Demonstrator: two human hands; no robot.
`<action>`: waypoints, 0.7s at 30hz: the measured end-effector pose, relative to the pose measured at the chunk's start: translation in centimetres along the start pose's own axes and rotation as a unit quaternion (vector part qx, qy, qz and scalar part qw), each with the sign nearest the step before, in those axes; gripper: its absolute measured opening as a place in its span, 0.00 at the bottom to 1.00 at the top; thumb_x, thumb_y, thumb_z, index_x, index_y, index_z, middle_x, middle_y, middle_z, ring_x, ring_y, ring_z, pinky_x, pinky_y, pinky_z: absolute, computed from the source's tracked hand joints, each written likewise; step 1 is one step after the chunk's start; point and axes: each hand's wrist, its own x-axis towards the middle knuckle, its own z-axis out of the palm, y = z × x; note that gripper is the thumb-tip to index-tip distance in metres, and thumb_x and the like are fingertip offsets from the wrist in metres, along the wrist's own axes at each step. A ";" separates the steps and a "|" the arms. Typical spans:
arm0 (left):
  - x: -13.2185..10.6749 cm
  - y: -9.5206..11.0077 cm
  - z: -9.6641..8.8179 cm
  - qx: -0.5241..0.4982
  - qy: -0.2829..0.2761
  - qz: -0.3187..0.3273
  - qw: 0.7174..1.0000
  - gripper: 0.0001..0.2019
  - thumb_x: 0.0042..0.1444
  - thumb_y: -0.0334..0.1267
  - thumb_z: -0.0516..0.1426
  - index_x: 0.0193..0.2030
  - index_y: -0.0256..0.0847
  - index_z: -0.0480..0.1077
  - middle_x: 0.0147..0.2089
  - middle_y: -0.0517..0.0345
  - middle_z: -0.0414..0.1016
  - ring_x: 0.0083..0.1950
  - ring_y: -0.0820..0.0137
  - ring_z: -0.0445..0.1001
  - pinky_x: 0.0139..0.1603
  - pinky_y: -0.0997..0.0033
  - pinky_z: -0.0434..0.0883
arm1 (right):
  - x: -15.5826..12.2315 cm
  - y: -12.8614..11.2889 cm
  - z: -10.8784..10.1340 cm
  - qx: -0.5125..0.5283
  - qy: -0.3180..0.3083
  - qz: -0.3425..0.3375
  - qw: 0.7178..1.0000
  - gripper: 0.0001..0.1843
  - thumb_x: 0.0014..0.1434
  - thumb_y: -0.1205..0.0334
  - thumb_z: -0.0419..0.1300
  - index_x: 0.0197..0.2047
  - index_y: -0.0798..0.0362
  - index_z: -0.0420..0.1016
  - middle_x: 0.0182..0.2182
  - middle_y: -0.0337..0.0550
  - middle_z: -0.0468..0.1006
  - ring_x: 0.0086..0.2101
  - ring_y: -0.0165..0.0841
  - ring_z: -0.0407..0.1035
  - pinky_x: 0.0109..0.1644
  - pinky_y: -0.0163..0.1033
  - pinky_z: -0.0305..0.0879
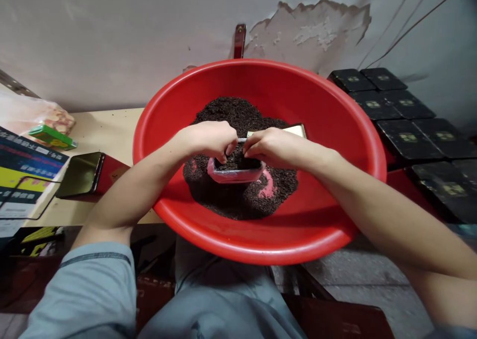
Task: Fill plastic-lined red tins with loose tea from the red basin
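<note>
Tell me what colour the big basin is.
The basin is bright red, best seen in the head view.

Inside a red plastic basin, the left hand and right hand hold curled fingers over a plastic-lined container amid dark tea-like leaves, while an open tin lies on the worktop at left and black-lidded tins stand in rows at right.
</note>
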 end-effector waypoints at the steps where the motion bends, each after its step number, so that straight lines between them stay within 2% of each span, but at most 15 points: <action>1: 0.1 0.1 0.1 0.001 -0.001 0.009 1.000 0.08 0.53 0.32 0.70 0.41 0.42 0.87 0.36 0.55 0.87 0.37 0.63 0.81 0.38 0.67 0.67 | 0.0 0.0 0.1 0.000 0.008 0.006 1.000 0.15 0.66 0.74 0.60 0.39 0.52 0.88 0.43 0.48 0.88 0.38 0.35 0.79 0.44 0.39 0.72; 5: 0.2 -0.3 0.3 -0.005 -0.020 0.026 0.999 0.08 0.52 0.33 0.70 0.40 0.41 0.87 0.33 0.56 0.85 0.37 0.63 0.81 0.40 0.68 0.68 | 0.0 0.1 0.2 0.023 0.002 0.020 1.000 0.12 0.66 0.72 0.62 0.39 0.51 0.88 0.40 0.47 0.88 0.39 0.35 0.79 0.44 0.39 0.71; 7: 0.3 -1.5 0.0 -0.064 -0.018 0.033 0.997 0.10 0.52 0.35 0.70 0.43 0.42 0.88 0.36 0.57 0.86 0.42 0.62 0.82 0.45 0.68 0.70 | -0.1 0.1 0.2 0.029 0.005 0.032 0.999 0.12 0.66 0.70 0.62 0.40 0.50 0.89 0.41 0.47 0.88 0.39 0.36 0.79 0.44 0.39 0.72; 9: 0.6 -3.4 -0.1 -0.136 0.015 0.017 0.990 0.13 0.55 0.41 0.70 0.48 0.45 0.87 0.42 0.58 0.88 0.49 0.61 0.83 0.52 0.67 0.71 | -0.2 0.1 0.3 0.034 0.003 0.042 0.999 0.12 0.66 0.69 0.62 0.40 0.50 0.89 0.42 0.47 0.88 0.39 0.36 0.80 0.45 0.40 0.73; 11: 1.4 -5.9 0.4 -0.168 0.082 -0.046 0.981 0.17 0.61 0.46 0.67 0.54 0.46 0.86 0.50 0.57 0.87 0.56 0.59 0.82 0.58 0.65 0.72 | -0.1 0.1 0.4 0.041 -0.014 0.043 0.998 0.13 0.67 0.70 0.62 0.40 0.50 0.89 0.41 0.47 0.88 0.39 0.36 0.80 0.45 0.40 0.73; 13: 2.6 -8.3 2.0 -0.145 0.157 -0.161 0.964 0.23 0.65 0.48 0.64 0.63 0.43 0.81 0.60 0.50 0.85 0.62 0.55 0.79 0.65 0.61 0.71 | -0.1 0.0 0.3 0.041 -0.018 0.036 0.998 0.14 0.67 0.70 0.61 0.40 0.50 0.90 0.43 0.47 0.88 0.40 0.37 0.80 0.47 0.41 0.74; 14: 3.2 -9.2 3.2 -0.117 0.159 -0.219 0.956 0.28 0.65 0.49 0.65 0.69 0.42 0.77 0.66 0.45 0.81 0.66 0.52 0.77 0.67 0.59 0.71 | -0.1 0.0 0.2 0.037 -0.009 0.036 0.999 0.15 0.68 0.69 0.60 0.42 0.49 0.90 0.44 0.46 0.88 0.42 0.37 0.81 0.48 0.42 0.75; 16: 4.3 -10.4 5.9 -0.089 0.067 -0.298 0.948 0.45 0.61 0.53 0.69 0.81 0.41 0.63 0.78 0.35 0.68 0.73 0.43 0.72 0.71 0.53 0.70 | -0.2 -0.1 -0.2 0.024 0.021 0.044 0.999 0.15 0.70 0.67 0.60 0.45 0.48 0.90 0.47 0.47 0.88 0.46 0.39 0.80 0.51 0.44 0.76; 18: 5.0 -10.6 8.5 -0.093 -0.032 -0.338 0.936 0.59 0.56 0.55 0.73 0.87 0.40 0.49 0.85 0.27 0.51 0.80 0.35 0.62 0.75 0.45 0.67 | -0.5 -0.2 -0.5 0.010 0.044 0.062 0.997 0.15 0.72 0.64 0.60 0.47 0.47 0.90 0.49 0.48 0.88 0.48 0.42 0.80 0.52 0.46 0.76; 19: 5.3 -10.4 9.6 -0.091 -0.058 -0.350 0.930 0.63 0.53 0.55 0.75 0.87 0.40 0.47 0.86 0.25 0.47 0.83 0.32 0.56 0.77 0.41 0.64 | -0.6 -0.2 -0.7 0.001 0.050 0.072 0.996 0.15 0.73 0.63 0.60 0.48 0.47 0.90 0.49 0.48 0.88 0.49 0.42 0.80 0.52 0.47 0.76; 21: 5.6 -9.7 11.1 -0.112 -0.062 -0.315 0.940 0.66 0.46 0.56 0.79 0.86 0.40 0.51 0.85 0.22 0.49 0.83 0.24 0.53 0.77 0.33 0.61 | -0.9 0.0 -0.8 -0.015 0.051 0.088 0.995 0.15 0.73 0.62 0.59 0.48 0.47 0.90 0.50 0.49 0.88 0.50 0.43 0.79 0.51 0.47 0.76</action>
